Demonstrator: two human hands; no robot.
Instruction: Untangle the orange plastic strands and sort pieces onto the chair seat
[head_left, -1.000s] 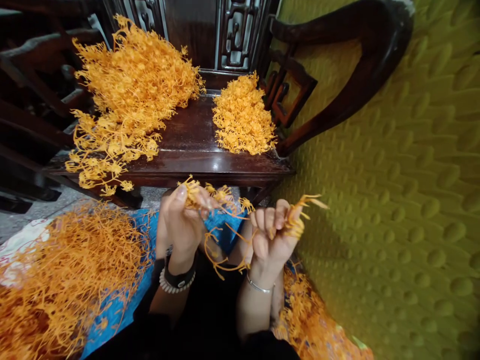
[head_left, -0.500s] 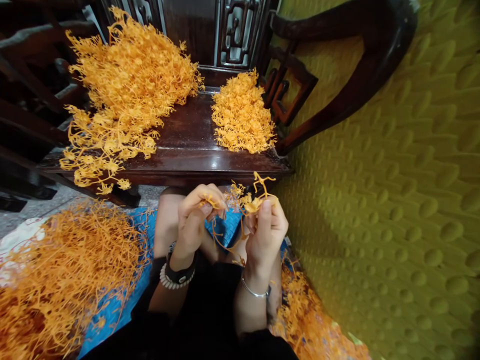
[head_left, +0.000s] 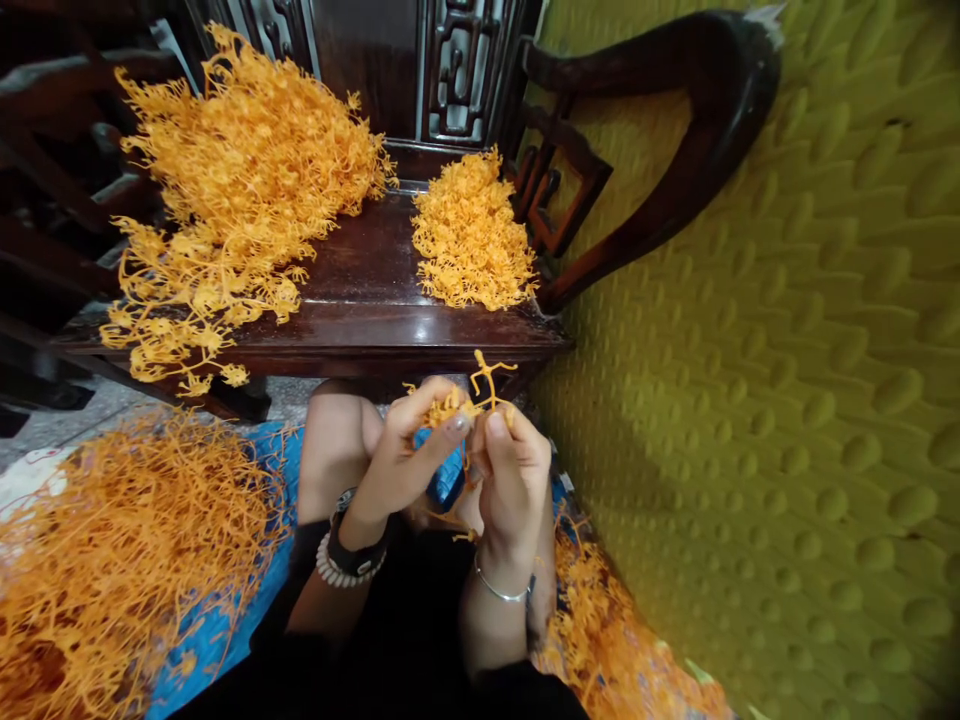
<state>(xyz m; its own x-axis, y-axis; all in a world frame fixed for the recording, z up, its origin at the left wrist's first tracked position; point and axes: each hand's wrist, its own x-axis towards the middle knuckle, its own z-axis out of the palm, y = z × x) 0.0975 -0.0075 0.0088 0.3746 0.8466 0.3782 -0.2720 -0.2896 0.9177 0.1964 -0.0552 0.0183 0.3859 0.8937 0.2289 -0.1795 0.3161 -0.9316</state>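
Note:
My left hand (head_left: 401, 455) and my right hand (head_left: 510, 475) meet in front of my knees, both pinched on one small cluster of orange plastic pieces (head_left: 469, 395). A branched sprig of it sticks up above my right thumb. Thin orange strands hang down between my wrists. On the dark wooden chair seat (head_left: 360, 300) just beyond lie a large loose orange pile (head_left: 240, 180) at the left and a smaller compact orange pile (head_left: 469, 235) at the right.
A big heap of long orange strands (head_left: 127, 540) lies on a blue cloth (head_left: 225, 625) at my left. More orange pieces (head_left: 607, 640) lie at my right hip. A yellow-green textured wall (head_left: 787, 400) fills the right. The chair's curved armrest (head_left: 675, 160) rises at the upper right.
My hands were apart, each with its own orange tuft; they have come together at the middle on one cluster. The view has shifted slightly.

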